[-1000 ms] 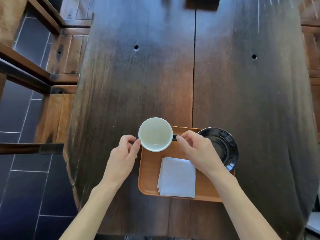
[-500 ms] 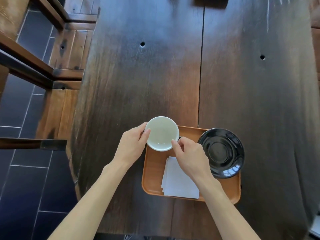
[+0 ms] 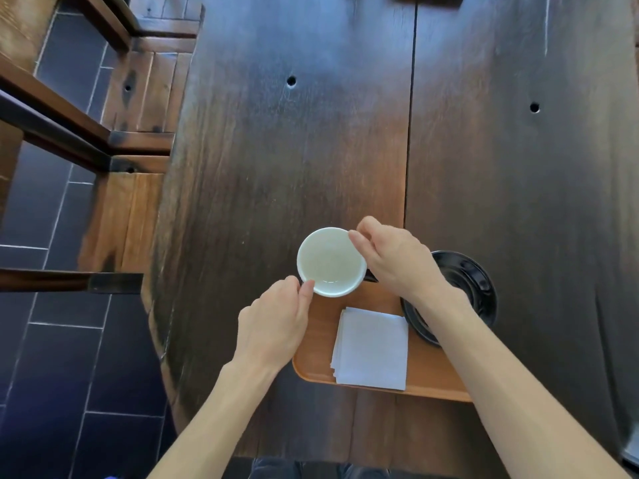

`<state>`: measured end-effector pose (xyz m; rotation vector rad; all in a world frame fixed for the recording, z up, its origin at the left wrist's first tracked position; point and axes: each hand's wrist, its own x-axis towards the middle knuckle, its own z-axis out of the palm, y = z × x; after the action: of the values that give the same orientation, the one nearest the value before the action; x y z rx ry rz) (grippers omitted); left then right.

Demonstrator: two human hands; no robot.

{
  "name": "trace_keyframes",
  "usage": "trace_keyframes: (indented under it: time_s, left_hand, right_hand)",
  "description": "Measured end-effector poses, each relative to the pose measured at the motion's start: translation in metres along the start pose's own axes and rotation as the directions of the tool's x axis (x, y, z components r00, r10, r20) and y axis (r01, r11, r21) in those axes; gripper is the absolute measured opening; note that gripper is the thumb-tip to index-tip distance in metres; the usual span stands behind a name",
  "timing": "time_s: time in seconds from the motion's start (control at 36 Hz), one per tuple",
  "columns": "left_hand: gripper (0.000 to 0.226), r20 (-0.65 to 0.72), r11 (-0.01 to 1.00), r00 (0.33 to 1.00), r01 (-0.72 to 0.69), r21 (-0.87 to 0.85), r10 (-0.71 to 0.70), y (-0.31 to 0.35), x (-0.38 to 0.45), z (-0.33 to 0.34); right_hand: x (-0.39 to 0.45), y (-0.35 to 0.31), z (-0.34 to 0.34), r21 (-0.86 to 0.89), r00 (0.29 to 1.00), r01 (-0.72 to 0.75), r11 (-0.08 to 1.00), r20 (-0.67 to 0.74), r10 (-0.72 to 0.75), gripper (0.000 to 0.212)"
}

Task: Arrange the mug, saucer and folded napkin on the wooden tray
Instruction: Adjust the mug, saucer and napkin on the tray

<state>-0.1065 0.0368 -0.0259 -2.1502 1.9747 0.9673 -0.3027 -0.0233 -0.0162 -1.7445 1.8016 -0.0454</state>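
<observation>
Mug (image 3: pixel 331 261) at tray (image 3: pixel 320 344) far-left corner, upright, empty. L hand (image 3: pixel 273 328) thumb + fingers pinch near rim; R hand (image 3: pixel 397 262) fingertips curled onto far-right rim, handle side. Two-hand hold prob for steadying/turning mug.
Napkin (image 3: pixel 371 347) flat on tray, just near-side of mug.
Saucer (image 3: pixel 463 292) right of mug, overhangs tray right edge onto table (image 3: pixel 276 150), partly hidden under R wrist.
Free tray room tight; lots of open table beyond mug.
</observation>
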Motion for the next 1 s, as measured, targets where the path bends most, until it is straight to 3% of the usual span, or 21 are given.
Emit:
trace_keyframes:
  time_s: [0.14, 0.25, 0.44, 0.67, 1.0]
  left_hand:
    - [0.039, 0.011, 0.998, 1.000, 0.015, -0.068, -0.015, 0.009, 0.000, 0.008]
    - [0.039, 0.028, 0.992, 0.999, 0.046, -0.121, -0.043, 0.008, 0.008, 0.007]
    - [0.038, 0.080, 0.998, 0.995, 0.059, -0.011, -0.058, 0.003, 0.026, -0.002]
    - [0.038, 0.032, 1.000, 0.999, 0.027, -0.009, -0.026, -0.001, 0.032, -0.002]
    - [0.044, -0.116, 0.992, 0.993, -0.036, -0.125, 0.021, -0.004, 0.041, 0.000]
  right_hand:
    - [0.011, 0.005, 0.003, -0.115, 0.997, 0.062, 0.991, 0.052, -0.057, 0.029]
    - [0.007, 0.011, 0.008, -0.097, 0.999, 0.035, 0.995, 0.044, -0.031, 0.029]
    - [-0.008, 0.011, 0.021, -0.091, 1.000, -0.007, 0.996, -0.029, 0.004, 0.025]
    - [-0.019, 0.009, 0.030, -0.063, 0.996, -0.044, 0.997, -0.074, 0.039, 0.025]
    - [-0.036, 0.012, 0.033, 0.047, 0.992, -0.117, 0.992, 0.042, 0.116, 0.028]
